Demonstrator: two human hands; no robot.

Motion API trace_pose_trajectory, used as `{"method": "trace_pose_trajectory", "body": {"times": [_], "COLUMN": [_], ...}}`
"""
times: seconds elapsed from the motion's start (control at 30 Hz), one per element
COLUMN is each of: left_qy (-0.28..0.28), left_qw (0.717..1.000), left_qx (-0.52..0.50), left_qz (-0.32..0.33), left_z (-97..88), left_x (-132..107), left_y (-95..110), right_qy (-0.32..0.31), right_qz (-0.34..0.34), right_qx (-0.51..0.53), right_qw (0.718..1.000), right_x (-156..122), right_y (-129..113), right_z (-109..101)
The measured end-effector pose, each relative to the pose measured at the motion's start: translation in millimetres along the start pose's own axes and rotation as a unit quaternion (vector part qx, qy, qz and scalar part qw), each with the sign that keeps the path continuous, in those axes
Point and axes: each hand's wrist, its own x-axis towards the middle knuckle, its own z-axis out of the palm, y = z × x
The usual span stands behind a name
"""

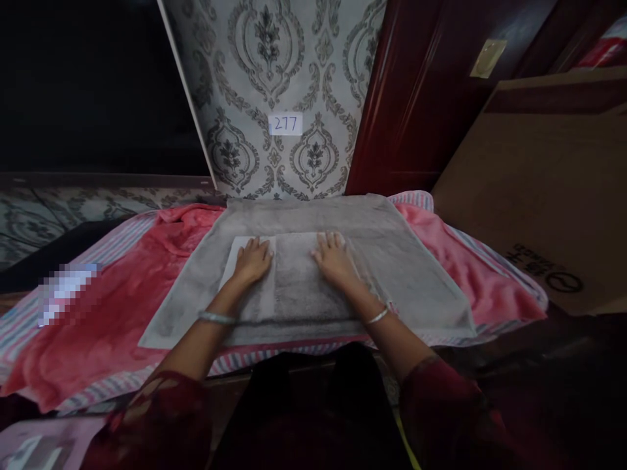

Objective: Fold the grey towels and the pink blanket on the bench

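A grey plush cloth (421,281) lies spread over the pink blanket. On its middle rests a folded grey cloth (304,287), with a flat white piece (234,261) at its left side; whether that piece is paper, card or fabric I cannot tell. My left hand (253,261) lies open and flat where the white piece meets the folded cloth. Palm down with fingers spread, my right hand (336,258) presses on the far right part of the folded cloth. Neither hand grips anything.
The pink blanket (112,294) with striped edges covers the surface underneath. At the right stands a large cardboard box (539,183), beside a dark red door (426,78). A dark television screen (93,91) is at the left. A paper label reading 277 (285,124) is on the wallpaper.
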Motion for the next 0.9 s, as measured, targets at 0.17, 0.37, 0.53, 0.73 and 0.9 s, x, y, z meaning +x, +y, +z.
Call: {"method": "trace_pose_trajectory", "body": {"times": [0.17, 0.37, 0.53, 0.73, 0.9], "left_qy": [0.004, -0.015, -0.011, 0.001, -0.004], "left_qw": [0.998, 0.998, 0.998, 0.999, 0.998], "left_qx": [0.033, 0.044, 0.05, 0.033, 0.045], "left_qz": [0.045, 0.036, 0.036, 0.038, 0.033], "left_z": [15.3, 24.2, 23.1, 26.3, 23.1], "left_x": [-59.7, -69.8, -67.3, -67.5, -69.4], "left_y": [-5.1, -3.0, -4.0, -5.9, -2.9], "right_qy": [-0.045, -0.068, -0.035, -0.013, -0.036], "right_qz": [-0.138, -0.125, -0.023, 0.029, 0.052], "right_qx": [0.02, 0.017, -0.011, 0.005, 0.002], "right_qw": [0.989, 0.99, 0.999, 0.999, 0.998], "right_x": [-56.4, -64.5, -75.8, -91.9, -82.8], "right_y": [-54.9, -29.0, 38.3, 80.5, 76.7], "right_z": [30.8, 30.8, 25.8, 36.8, 21.4]}}
